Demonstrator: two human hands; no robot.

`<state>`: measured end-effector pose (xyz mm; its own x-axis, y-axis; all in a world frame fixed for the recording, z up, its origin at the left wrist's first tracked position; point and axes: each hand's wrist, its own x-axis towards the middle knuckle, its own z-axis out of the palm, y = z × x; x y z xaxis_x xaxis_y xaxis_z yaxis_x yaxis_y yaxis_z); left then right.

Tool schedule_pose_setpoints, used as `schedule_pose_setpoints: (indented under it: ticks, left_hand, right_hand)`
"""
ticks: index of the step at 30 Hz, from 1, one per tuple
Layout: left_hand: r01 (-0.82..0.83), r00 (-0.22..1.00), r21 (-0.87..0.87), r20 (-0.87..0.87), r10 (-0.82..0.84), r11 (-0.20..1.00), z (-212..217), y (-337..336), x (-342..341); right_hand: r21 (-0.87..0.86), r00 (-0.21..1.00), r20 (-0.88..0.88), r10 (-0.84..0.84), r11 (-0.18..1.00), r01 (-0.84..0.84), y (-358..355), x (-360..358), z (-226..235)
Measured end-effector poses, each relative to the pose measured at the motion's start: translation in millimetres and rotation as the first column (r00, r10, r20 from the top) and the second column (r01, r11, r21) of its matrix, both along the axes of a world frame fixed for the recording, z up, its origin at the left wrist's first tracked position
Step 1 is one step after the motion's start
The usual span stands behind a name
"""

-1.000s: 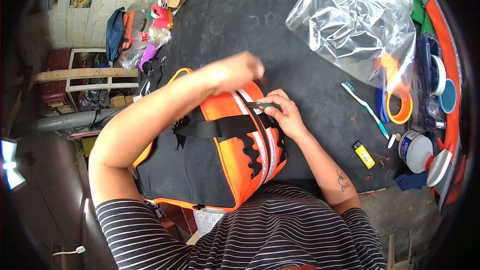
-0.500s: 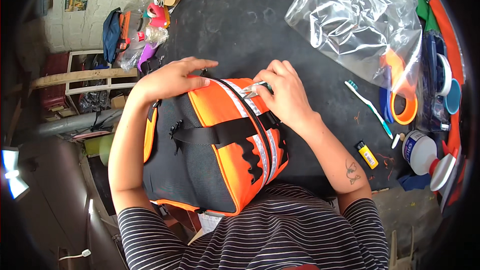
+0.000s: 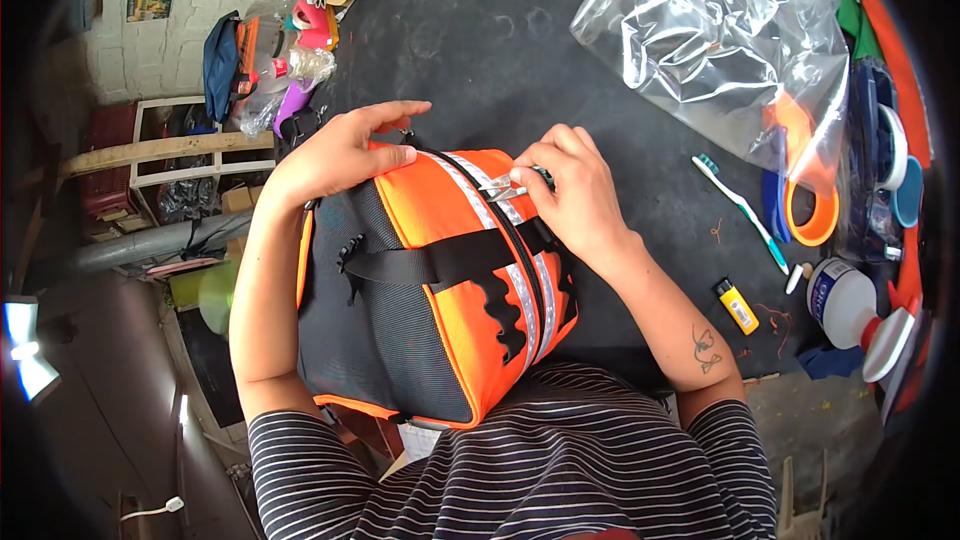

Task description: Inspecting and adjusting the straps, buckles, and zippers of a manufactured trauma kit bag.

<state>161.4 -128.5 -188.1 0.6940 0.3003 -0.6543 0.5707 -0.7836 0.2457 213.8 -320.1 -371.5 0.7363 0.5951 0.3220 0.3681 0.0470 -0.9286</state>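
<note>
An orange and black bag (image 3: 395, 350) lies against my striped shirt, with black mesh, reflective silver strips, a dark zipper (image 3: 520, 255) between them and a black strap (image 3: 395, 267). My left hand (image 3: 345, 152) rests on its far left edge, thumb along the orange fabric and index finger stretched out past it; the other fingers are partly hidden. In my right hand (image 3: 570, 180), pinched between thumb and fingers, is a pair of small metal thread snips (image 3: 503, 186). Their silver blades point left over the zipper and reflective strips; the grip is mostly covered by my fingers.
The dark table (image 3: 450, 30) holds a clear plastic bag (image 3: 700, 50), orange-handled scissors (image 3: 812, 210), a toothbrush (image 3: 742, 212), a yellow lighter (image 3: 737, 307) and a white bottle (image 3: 840, 302) to the right. Wrapped odds and ends (image 3: 290, 75) crowd the far left edge.
The orange bag and my left forearm have shifted slightly to the right. My right hand has moved a little, with the snips still over the zipper.
</note>
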Motion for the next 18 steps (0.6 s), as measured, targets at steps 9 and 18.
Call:
schedule_pose_setpoints:
  ticks: [9,18]
  left_hand:
    - [0.043,0.961,0.154,0.263,-0.083,0.987,-1.3,-10.5,-9.6]
    - [0.013,0.954,0.265,0.287,-0.091,0.964,44.4,-100.8,-97.5]
  right_hand:
    - [-0.081,0.991,-0.053,0.125,0.988,-0.129,-36.0,15.0,-14.7]
    - [-0.474,0.911,0.377,-0.169,0.809,0.346,-128.2,-14.2,-27.8]
